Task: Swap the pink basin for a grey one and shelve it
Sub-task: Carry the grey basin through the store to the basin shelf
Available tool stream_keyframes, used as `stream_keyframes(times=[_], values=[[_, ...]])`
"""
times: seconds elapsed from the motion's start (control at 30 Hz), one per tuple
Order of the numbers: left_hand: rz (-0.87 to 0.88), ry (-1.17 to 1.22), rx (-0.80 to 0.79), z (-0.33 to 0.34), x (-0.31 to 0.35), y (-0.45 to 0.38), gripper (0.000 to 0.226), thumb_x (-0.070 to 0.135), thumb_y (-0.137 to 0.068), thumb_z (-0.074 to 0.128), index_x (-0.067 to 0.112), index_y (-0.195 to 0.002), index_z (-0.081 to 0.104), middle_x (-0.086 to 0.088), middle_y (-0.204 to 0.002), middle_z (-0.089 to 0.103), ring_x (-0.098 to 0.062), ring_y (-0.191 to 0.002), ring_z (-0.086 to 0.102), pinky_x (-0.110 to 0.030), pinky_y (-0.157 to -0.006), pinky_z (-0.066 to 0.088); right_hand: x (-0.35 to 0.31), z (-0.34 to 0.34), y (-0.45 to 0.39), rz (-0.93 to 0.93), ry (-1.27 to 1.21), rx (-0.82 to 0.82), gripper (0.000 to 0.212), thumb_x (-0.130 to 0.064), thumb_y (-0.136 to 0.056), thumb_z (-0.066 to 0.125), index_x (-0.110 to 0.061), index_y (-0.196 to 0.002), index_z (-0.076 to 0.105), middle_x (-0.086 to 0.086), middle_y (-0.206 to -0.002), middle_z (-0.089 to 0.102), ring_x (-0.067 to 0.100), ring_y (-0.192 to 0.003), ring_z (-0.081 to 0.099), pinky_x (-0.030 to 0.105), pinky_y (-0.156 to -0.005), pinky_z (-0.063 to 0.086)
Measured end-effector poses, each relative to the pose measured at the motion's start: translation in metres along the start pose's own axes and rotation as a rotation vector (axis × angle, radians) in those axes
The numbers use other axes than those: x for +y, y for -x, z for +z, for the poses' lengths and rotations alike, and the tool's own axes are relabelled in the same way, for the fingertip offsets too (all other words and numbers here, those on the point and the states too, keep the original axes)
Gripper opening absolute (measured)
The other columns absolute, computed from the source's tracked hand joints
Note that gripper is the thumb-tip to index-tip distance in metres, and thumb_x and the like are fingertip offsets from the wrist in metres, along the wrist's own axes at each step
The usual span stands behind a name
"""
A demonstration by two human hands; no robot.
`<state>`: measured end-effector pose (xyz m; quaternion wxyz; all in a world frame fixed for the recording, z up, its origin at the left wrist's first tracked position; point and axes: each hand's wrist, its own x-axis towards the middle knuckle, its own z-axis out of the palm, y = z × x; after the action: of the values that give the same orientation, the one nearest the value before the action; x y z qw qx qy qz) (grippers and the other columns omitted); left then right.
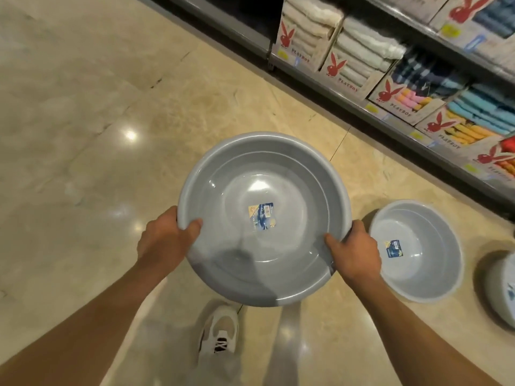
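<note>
A large grey basin (264, 218) sits at the centre of the view, held level above the floor (83, 135) with its opening upward; a blue label (262, 217) is stuck to the inside bottom. The left hand (167, 238) grips the rim at 8 o'clock, thumb hooked over the inner edge, fingers hidden beneath the rim; the right hand (354, 252) grips the rim at 4 o'clock in the same manner, thumb on the inner wall. Both forearms extend from the bottom corners of the view.

A second grey basin (418, 252), smaller in the picture, rests upright on the floor at 3 o'clock from the held one, just beside the right hand but apart from it; it carries a similar blue label on its inner wall. A further rounded pale object (504, 291) is cut off by the frame edge at 4 o'clock; its nature cannot be determined.

A dark shelf unit (348, 87) runs diagonally from 12 o'clock to 3 o'clock; its lowest shelf holds open cardboard boxes (340, 68) printed with a red rabbit logo, filled with folded towels (362, 43) in white, pale green, blue, pink and yellow. One white shoe (220, 332) shows on the floor at 6 o'clock, below the held basin. The floor is glossy beige tile; a light reflection lies at 9 o'clock.
</note>
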<state>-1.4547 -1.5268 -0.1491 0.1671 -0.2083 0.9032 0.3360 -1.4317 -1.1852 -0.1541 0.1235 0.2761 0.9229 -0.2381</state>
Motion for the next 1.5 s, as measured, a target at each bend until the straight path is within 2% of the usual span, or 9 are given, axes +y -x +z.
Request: stream_keyframes(times=[0.23, 0.37, 0.53, 0.63, 0.77, 0.9, 1.1, 1.37, 1.5], values=[[0.007, -0.197, -0.044, 0.062, -0.011, -0.074, 0.035, 0.059, -0.088, 0.048, 0.031, -0.105, 0.060, 0.005, -0.084, 0.066, -0.029, -0.078, 0.064, -0.042, -0.076, 0.055, 0.019, 0.056, -0.061, 0.058, 0.072, -0.006, 0.035, -0.050, -0.093, 0.053, -0.018, -0.097, 0.042, -0.006, -0.072, 0.049, 0.018, -0.060, 0.048, 0.032, -0.052, 0.031], [-0.012, -0.202, -0.016, 0.105, -0.027, -0.111, 0.029, 0.057, -0.089, 0.048, 0.032, -0.104, 0.054, 0.015, -0.078, 0.057, -0.021, -0.069, 0.056, -0.035, -0.066, 0.042, 0.037, 0.098, -0.089, 0.032, 0.186, -0.043, 0.036, -0.053, -0.097, 0.045, -0.017, -0.097, 0.042, -0.005, -0.073, 0.049, 0.019, -0.059, 0.046, 0.034, -0.053, 0.031], [0.007, -0.211, -0.042, 0.143, -0.040, -0.147, 0.030, 0.053, -0.093, 0.050, 0.025, -0.105, 0.053, 0.001, -0.091, 0.063, -0.029, -0.078, 0.058, -0.037, -0.069, 0.045, 0.050, 0.137, -0.119, 0.039, 0.230, -0.031, 0.037, -0.054, -0.097, 0.042, -0.017, -0.095, 0.040, -0.004, -0.071, 0.046, 0.021, -0.059, 0.045, 0.034, -0.053, 0.029], [0.032, -0.203, -0.040, 0.159, -0.043, -0.158, 0.030, 0.051, -0.094, 0.051, 0.024, -0.106, 0.051, 0.001, -0.090, 0.061, -0.022, -0.072, 0.057, -0.035, -0.062, 0.042, 0.060, 0.150, -0.130, 0.043, 0.249, 0.012, 0.038, -0.056, -0.096, 0.043, -0.018, -0.093, 0.039, -0.003, -0.071, 0.045, 0.025, -0.060, 0.044, 0.034, -0.053, 0.026], [-0.013, -0.270, -0.064, 0.175, -0.044, -0.168, 0.045, 0.056, -0.093, 0.051, 0.019, -0.117, 0.056, 0.000, -0.091, 0.056, -0.032, -0.080, 0.051, -0.036, -0.071, 0.040, 0.071, 0.155, -0.142, 0.026, 0.280, 0.090, 0.039, -0.058, -0.092, 0.044, -0.019, -0.087, 0.041, -0.006, -0.065, 0.042, 0.019, -0.051, 0.037, 0.028, -0.049, 0.015], [-0.055, -0.206, -0.094, 0.188, -0.050, -0.172, 0.048, 0.057, -0.092, 0.051, 0.022, -0.125, 0.055, 0.000, -0.093, 0.056, -0.027, -0.078, 0.052, -0.034, -0.069, 0.040, 0.080, 0.166, -0.149, 0.037, 0.298, 0.077, 0.040, -0.060, -0.090, 0.043, -0.021, -0.088, 0.041, -0.006, -0.065, 0.045, 0.010, -0.050, 0.034, 0.026, -0.049, 0.014], [-0.024, -0.226, -0.091, 0.190, -0.052, -0.176, 0.042, 0.057, -0.093, 0.055, 0.021, -0.114, 0.057, -0.005, -0.094, 0.065, -0.029, -0.082, 0.055, -0.035, -0.068, 0.042, 0.088, 0.177, -0.159, 0.116, 0.187, -0.018, 0.044, -0.060, -0.090, 0.045, -0.017, -0.085, 0.051, -0.005, -0.065, 0.050, 0.011, -0.055, 0.040, 0.030, -0.050, 0.022], [-0.004, -0.121, -0.046, 0.181, -0.022, -0.150, 0.036, 0.052, -0.095, 0.055, 0.019, -0.110, 0.057, 0.005, -0.085, 0.062, -0.029, -0.084, 0.060, -0.038, -0.071, 0.048, 0.092, 0.153, -0.146, 0.144, 0.113, 0.023, 0.043, -0.059, -0.090, 0.045, -0.016, -0.086, 0.048, -0.006, -0.066, 0.049, 0.012, -0.055, 0.040, 0.034, -0.058, 0.030], [0.016, -0.109, -0.080, 0.166, 0.015, -0.133, 0.035, 0.052, -0.094, 0.057, 0.020, -0.109, 0.059, 0.004, -0.087, 0.066, -0.029, -0.084, 0.066, -0.047, -0.079, 0.057, 0.096, 0.110, -0.135, 0.163, 0.104, 0.030, 0.043, -0.060, -0.089, 0.047, -0.017, -0.085, 0.048, -0.006, -0.064, 0.043, 0.030, -0.064, 0.045, 0.036, -0.061, 0.031]])
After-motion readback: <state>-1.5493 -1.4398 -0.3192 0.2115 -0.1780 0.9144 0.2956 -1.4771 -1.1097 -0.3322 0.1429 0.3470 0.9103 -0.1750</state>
